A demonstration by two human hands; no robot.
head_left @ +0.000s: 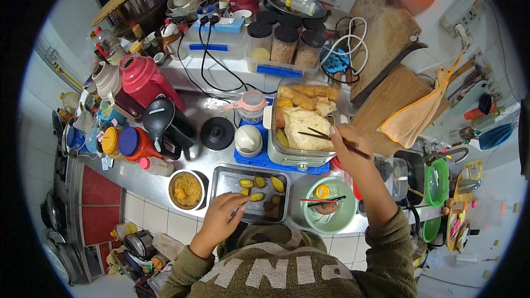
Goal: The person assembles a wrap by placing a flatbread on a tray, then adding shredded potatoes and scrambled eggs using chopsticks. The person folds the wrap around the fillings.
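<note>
The left hand [223,215] pinches a yellow piece [255,196] at the near edge of the metal tray [221,179]. Farther off, the right hand [346,146] grips dark chopsticks [326,135], their tips on fried dough [303,121] in the fryer [292,157].

Three clear jars [284,41] with black lids are lined up at the back of the counter, filled with yellow and brown grains. A clear box [215,41] with blue clips is set just left of them. An orange jar [138,144] with a blue lid is seen at the left.
</note>
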